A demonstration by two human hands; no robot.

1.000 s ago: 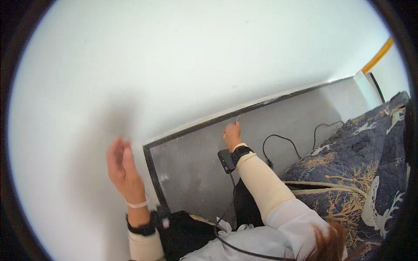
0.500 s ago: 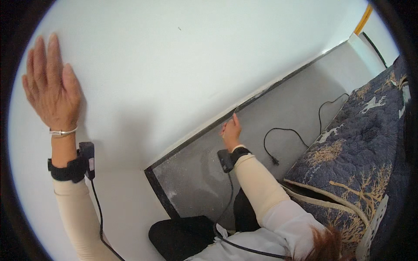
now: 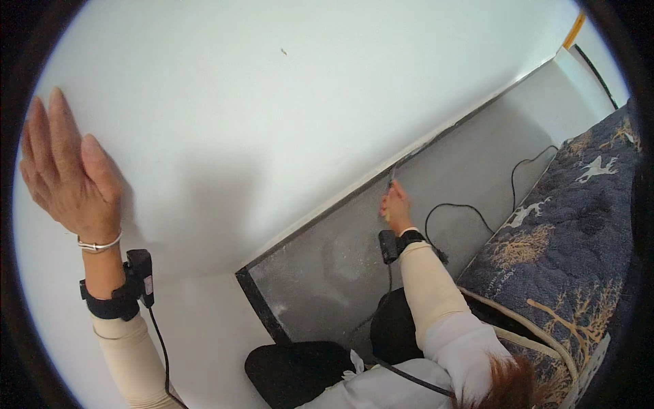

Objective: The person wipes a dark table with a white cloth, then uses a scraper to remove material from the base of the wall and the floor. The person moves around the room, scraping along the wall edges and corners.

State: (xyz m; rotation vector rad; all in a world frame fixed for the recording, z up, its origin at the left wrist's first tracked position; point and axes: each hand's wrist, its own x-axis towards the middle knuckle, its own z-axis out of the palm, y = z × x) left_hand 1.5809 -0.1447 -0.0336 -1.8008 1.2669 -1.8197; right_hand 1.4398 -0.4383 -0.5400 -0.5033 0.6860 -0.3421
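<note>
My left hand (image 3: 71,180) is laid flat on the white wall (image 3: 327,88), fingers stretched out and the thumb apart, with nothing in it. Down by the foot of the wall, my right hand (image 3: 396,206) is closed around a slim tool (image 3: 392,183) with a thin dark tip. That tip points up at the black skirting strip (image 3: 334,203) where the wall meets the grey floor (image 3: 327,252). Most of the tool is hidden in my fingers, so its exact kind cannot be made out.
To the right stands a bed or mattress under a dark blue patterned quilt (image 3: 545,238). A black cable (image 3: 446,204) with a plug lies on the floor between it and my right arm. Dark bands with cables (image 3: 158,341) are on both wrists. My black-clad knees (image 3: 296,371) are below.
My right hand has moved right along the skirting, and the tool's tip shows more plainly. My left hand sits lower in the picture, still flat on the wall. The view has shifted slightly.
</note>
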